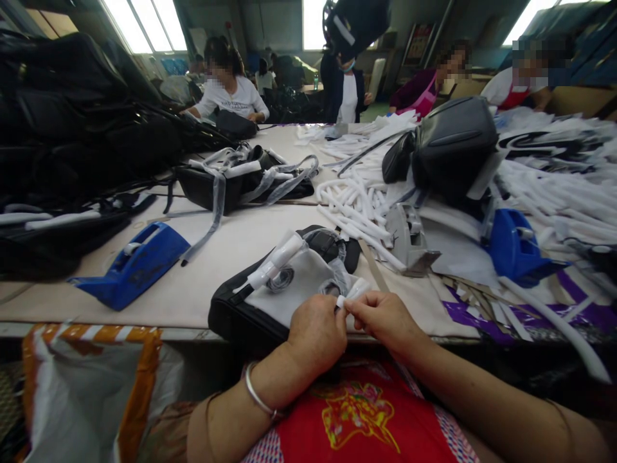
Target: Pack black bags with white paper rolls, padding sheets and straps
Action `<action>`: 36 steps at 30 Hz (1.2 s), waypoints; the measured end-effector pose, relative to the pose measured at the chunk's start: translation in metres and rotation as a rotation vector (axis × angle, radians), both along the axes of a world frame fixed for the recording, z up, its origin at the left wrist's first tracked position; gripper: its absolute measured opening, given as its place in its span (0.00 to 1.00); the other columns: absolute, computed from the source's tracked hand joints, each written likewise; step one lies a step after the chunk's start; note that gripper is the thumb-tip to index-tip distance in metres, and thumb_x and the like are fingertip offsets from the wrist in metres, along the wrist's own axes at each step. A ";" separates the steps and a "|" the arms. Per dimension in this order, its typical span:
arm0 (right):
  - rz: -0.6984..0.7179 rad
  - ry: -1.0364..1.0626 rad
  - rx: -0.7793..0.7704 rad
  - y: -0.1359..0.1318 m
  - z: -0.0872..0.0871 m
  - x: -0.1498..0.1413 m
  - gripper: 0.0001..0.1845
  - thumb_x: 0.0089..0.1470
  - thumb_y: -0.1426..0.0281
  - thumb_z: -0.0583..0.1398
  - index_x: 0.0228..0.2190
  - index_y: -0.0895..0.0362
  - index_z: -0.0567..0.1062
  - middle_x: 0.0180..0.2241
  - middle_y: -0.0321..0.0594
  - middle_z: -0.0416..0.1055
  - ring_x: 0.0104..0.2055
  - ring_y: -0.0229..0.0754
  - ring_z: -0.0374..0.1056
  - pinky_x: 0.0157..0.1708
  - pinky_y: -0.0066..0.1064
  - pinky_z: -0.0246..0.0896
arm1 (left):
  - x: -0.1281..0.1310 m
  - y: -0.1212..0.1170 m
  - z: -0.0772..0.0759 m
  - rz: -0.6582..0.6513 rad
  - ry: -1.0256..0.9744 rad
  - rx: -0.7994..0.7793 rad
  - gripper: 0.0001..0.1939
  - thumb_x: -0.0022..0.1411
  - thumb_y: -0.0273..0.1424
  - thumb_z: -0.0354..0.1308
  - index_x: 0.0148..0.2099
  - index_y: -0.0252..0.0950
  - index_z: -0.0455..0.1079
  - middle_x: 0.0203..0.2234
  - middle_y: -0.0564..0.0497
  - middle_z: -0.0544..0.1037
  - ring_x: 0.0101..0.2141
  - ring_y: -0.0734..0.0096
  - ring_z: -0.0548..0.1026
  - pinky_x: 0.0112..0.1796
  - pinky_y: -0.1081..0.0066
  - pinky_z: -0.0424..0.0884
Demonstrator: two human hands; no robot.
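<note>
A black bag (231, 315) lies at the table's front edge, with a white sheet (274, 297) over its face. A white foam tube (276, 258) in clear wrap sits along its upper side, near coiled wrapped straps (280, 278). At the bag's right corner my left hand (319, 328) is closed around a strap end, mostly hidden by the fingers. My right hand (380, 315) meets it there, thumb and forefinger pinching a piece of white foam wrap (341, 301). Both hands nearly touch each other.
Blue tape dispensers (139, 263) stand left and right, with a grey one (409, 238) between. White foam tubes (357, 202) heap behind. Black bags (453, 145) stand on the table and pile up at left. An orange-edged sack (139, 386) hangs below. Several people work across the table.
</note>
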State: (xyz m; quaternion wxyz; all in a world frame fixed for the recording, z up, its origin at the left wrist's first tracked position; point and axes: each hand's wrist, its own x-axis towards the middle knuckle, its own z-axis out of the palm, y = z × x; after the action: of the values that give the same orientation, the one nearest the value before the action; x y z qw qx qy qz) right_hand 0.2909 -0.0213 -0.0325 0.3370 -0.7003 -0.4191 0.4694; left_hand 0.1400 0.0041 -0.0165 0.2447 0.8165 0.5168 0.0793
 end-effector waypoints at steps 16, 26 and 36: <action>-0.135 0.550 -0.237 -0.021 0.004 -0.002 0.12 0.46 0.64 0.67 0.23 0.59 0.72 0.15 0.29 0.62 0.15 0.29 0.56 0.16 0.22 0.54 | -0.001 0.003 0.003 0.003 0.019 -0.039 0.13 0.66 0.34 0.49 0.35 0.37 0.73 0.33 0.43 0.79 0.36 0.58 0.77 0.36 0.66 0.64; -0.189 0.768 -0.295 -0.019 -0.002 -0.005 0.08 0.49 0.71 0.66 0.25 0.60 0.72 0.22 0.33 0.68 0.20 0.30 0.60 0.23 0.25 0.65 | -0.002 0.007 0.002 -0.003 -0.090 -0.118 0.13 0.65 0.33 0.50 0.33 0.36 0.72 0.30 0.46 0.79 0.31 0.63 0.75 0.32 0.68 0.61; -0.136 0.653 -0.063 -0.018 -0.008 -0.009 0.18 0.39 0.61 0.70 0.26 0.61 0.73 0.19 0.32 0.68 0.20 0.31 0.61 0.22 0.24 0.56 | -0.008 0.017 0.004 -0.022 -0.318 -0.390 0.16 0.66 0.38 0.50 0.36 0.35 0.75 0.29 0.49 0.79 0.30 0.66 0.73 0.29 0.71 0.61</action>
State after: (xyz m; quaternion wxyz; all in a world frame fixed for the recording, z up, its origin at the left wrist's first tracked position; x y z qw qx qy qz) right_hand 0.2823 -0.0391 -0.0402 0.4623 -0.5493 -0.2267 0.6581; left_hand 0.1318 0.0214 -0.0130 0.4767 0.7366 0.4686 0.1032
